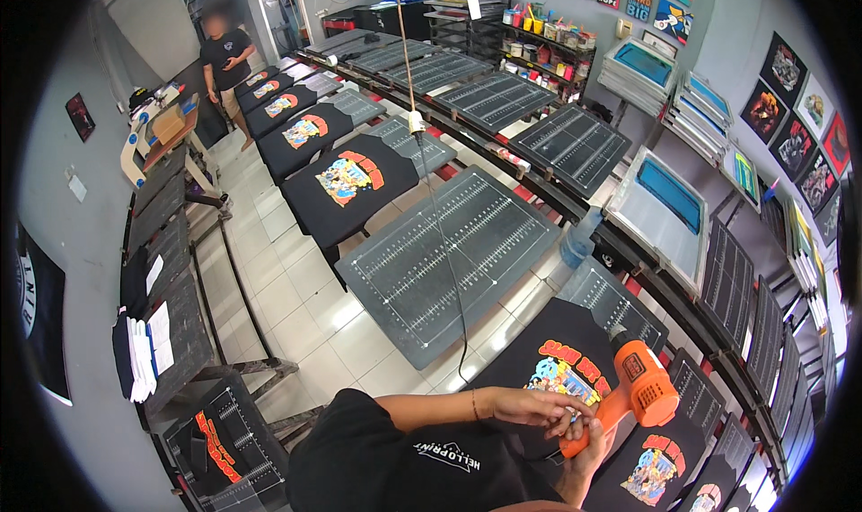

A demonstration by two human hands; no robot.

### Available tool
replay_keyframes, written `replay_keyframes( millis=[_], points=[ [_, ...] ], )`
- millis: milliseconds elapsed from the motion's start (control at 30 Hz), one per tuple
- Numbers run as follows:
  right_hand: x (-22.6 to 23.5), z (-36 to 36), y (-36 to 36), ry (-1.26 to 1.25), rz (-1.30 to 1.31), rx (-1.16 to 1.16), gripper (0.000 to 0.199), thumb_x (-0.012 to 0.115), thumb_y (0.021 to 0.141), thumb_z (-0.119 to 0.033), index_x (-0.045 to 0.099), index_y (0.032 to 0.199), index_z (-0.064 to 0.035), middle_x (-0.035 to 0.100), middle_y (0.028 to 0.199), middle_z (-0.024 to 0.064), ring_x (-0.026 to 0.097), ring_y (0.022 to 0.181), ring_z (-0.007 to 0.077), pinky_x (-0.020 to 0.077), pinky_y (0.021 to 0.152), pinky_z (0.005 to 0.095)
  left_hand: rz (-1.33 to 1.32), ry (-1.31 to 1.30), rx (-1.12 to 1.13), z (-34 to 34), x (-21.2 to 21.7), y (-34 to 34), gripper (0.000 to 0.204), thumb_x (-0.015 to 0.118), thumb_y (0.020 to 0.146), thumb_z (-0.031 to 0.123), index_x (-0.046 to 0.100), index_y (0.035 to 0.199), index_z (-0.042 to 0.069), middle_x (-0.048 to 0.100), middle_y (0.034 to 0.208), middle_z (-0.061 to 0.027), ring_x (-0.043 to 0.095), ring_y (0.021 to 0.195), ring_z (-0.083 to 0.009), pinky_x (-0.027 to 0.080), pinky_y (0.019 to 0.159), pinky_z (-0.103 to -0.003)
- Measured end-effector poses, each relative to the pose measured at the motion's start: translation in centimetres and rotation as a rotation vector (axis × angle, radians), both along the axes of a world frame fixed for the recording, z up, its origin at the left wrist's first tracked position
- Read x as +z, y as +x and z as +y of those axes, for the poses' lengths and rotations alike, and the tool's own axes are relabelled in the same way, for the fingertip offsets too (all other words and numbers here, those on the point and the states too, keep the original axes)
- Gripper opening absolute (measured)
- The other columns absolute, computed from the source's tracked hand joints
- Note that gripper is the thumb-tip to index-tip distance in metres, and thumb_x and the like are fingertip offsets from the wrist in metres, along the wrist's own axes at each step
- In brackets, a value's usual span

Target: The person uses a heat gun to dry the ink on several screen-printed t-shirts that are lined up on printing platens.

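Heat gun (orange) gripped by right hand, left hand touching.

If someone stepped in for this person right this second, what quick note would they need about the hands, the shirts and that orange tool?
Right hand: gripping the handle of the orange heat gun, nozzle aimed up and away over the black printed shirt on the platen in front.
Left hand: resting on the gun's handle by the right hand, fingers touching it.
The gun's cord hangs from overhead.
Done: a row of black shirts with colourful prints lies on platens toward the far end; more printed shirts sit to the right.
Left: one bare gridded platen between them holds no shirt.
Another person stands at the far end.
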State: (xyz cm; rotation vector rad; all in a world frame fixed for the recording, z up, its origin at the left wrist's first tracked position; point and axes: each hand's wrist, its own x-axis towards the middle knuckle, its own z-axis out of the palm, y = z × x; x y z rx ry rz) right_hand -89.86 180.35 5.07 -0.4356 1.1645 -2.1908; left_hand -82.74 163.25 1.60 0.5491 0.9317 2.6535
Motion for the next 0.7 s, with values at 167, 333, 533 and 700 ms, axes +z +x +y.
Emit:
replay_keyframes(
  millis=[167,333,533,700],
  points=[
    [0.8,0.7,-0.8,0.045,0.018,-0.090,0.051,0.058,0.095,-0.019,0.038,0.139,-0.0008,0.048,0.086,0.0044,0.048,0.061,0.0082,0.0436,0.053,0.0216,-0.153,-0.445,0.671,-8.0,-0.5,-1.8,0.021,0.055,0.095,0.019,0.062,0.105,0.002,0.063,0.096,-0.0049,0.060,0.085,-0.0148,0.051,0.080,-0.030],
    [1.1,3.3,-2.2,-0.008,-0.105,-0.164,0.052,0.058,0.097,-0.028,0.037,0.137,-0.0025,0.049,0.087,0.0067,0.050,0.059,0.0109,0.0440,0.049,0.0242,-0.653,-1.441,2.264,-25.8,-9.6,-3.8,0.033,0.054,0.089,0.013,0.054,0.116,-0.006,0.054,0.119,-0.0242,0.050,0.115,-0.0389,0.039,0.101,-0.048],
    [-0.2,5.8,-4.4,0.014,-0.145,-0.177,0.056,0.053,0.099,-0.027,0.030,0.145,-0.0036,0.045,0.090,0.0049,0.045,0.061,0.0073,0.0429,0.053,0.0220,-0.770,-0.300,1.458,-31.4,-14.5,-1.4,0.032,0.045,0.104,0.036,0.054,0.101,0.006,0.057,0.073,-0.0057,0.057,0.063,-0.0166,0.051,0.064,-0.031],
    [0.7,7.8,-4.8,0.023,-0.160,-0.253,0.048,0.054,0.098,-0.024,0.037,0.137,-0.0032,0.045,0.089,0.0046,0.044,0.062,0.0083,0.0421,0.053,0.0222,-0.491,-0.473,0.792,-22.1,-7.0,3.8,0.038,0.041,0.106,0.034,0.057,0.092,0.002,0.063,0.079,-0.0109,0.064,0.072,-0.0236,0.054,0.068,-0.035]
  ],
)
